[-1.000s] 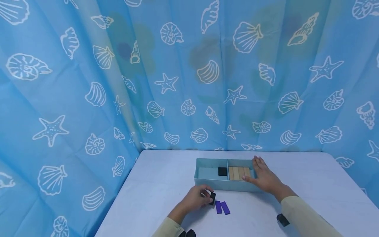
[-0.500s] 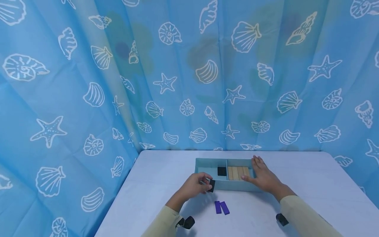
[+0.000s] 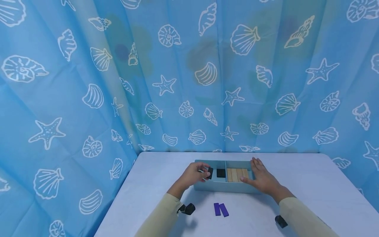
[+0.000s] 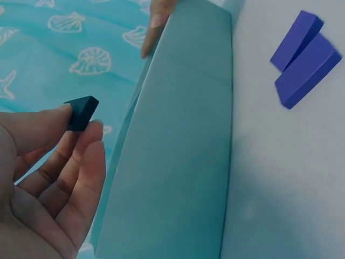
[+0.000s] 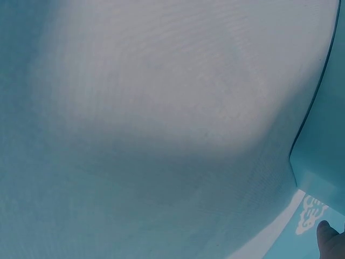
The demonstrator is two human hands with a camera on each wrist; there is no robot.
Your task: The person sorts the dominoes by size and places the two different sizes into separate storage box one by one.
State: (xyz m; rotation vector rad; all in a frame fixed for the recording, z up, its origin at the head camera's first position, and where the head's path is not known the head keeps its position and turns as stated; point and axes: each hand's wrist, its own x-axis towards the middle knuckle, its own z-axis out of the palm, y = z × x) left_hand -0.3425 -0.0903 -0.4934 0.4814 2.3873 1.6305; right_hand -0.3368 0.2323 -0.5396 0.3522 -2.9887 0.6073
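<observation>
My left hand (image 3: pixel 190 173) pinches a small black rectangular block (image 3: pixel 210 173) between thumb and fingers, above the left compartment of a pale blue divided box (image 3: pixel 225 187). The left wrist view shows this held block (image 4: pixel 82 112) tilted, beside the box's long wall. Another black piece (image 3: pixel 220 173) lies in that compartment against the divider. Several light wooden blocks (image 3: pixel 237 175) sit side by side in the right compartment. At the box's right end rests my right hand (image 3: pixel 265 179), its fingers straight along the rim and its thumb over the front edge.
Two purple blocks (image 3: pixel 220 209) lie on the white table (image 3: pixel 251 217) in front of the box. A blue curtain (image 3: pixel 183 82) with shell prints hangs behind and to the left. Dark wrist devices (image 3: pixel 187 209) show at both sleeves.
My left hand has lifted the black block from beside the purple blocks and carried it up and away, over the box's front wall. My right hand stays at the box's right end.
</observation>
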